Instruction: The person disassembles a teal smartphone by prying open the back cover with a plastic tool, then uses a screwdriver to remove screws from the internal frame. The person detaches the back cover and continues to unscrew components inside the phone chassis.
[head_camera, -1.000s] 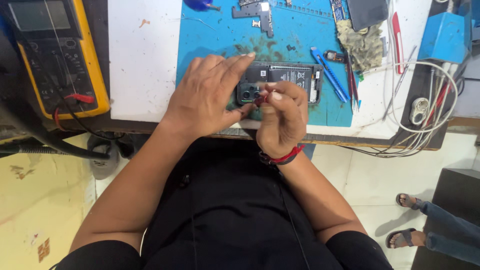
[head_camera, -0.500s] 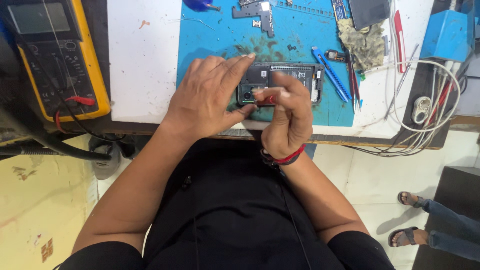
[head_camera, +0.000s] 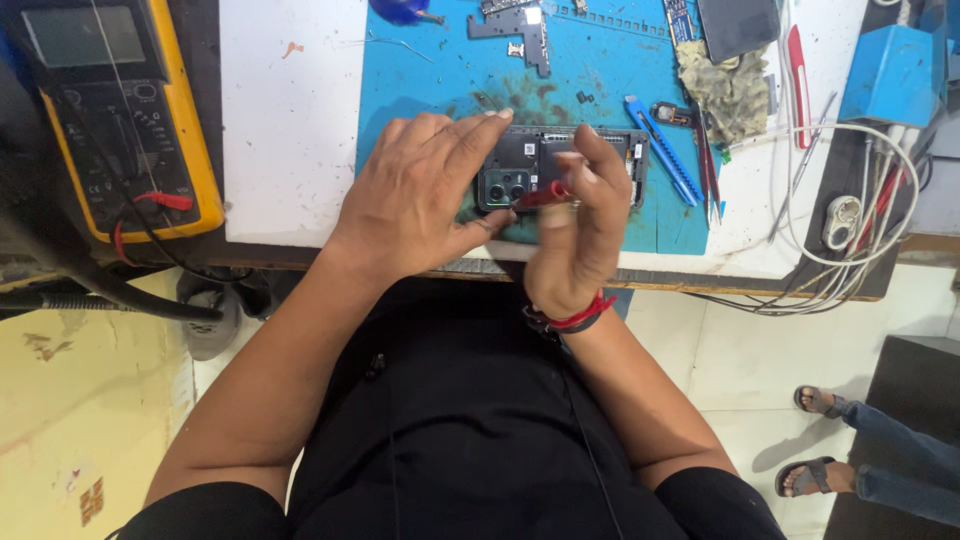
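An opened black phone (head_camera: 600, 152) with its back removed lies on a blue work mat (head_camera: 440, 70), camera module toward me. My left hand (head_camera: 415, 195) lies flat on the phone's left end, fingers spread and thumb at its near edge. My right hand (head_camera: 580, 235) is raised over the phone's middle, fingers pinched on a thin red-handled tool (head_camera: 545, 196) whose tip points at the camera module area. A red band circles my right wrist.
A yellow multimeter (head_camera: 115, 120) with red and black leads sits at the left. Blue cutter (head_camera: 662, 150), tweezers, small phone parts, a grimy cloth (head_camera: 722, 92), a blue box (head_camera: 895, 72) and white cables (head_camera: 860, 240) lie to the right. Another person's sandalled feet (head_camera: 818, 440) stand on the floor.
My right hand has lifted and turned more upright over the phone, still pinching the red tool. My left hand stays pressed on the phone.
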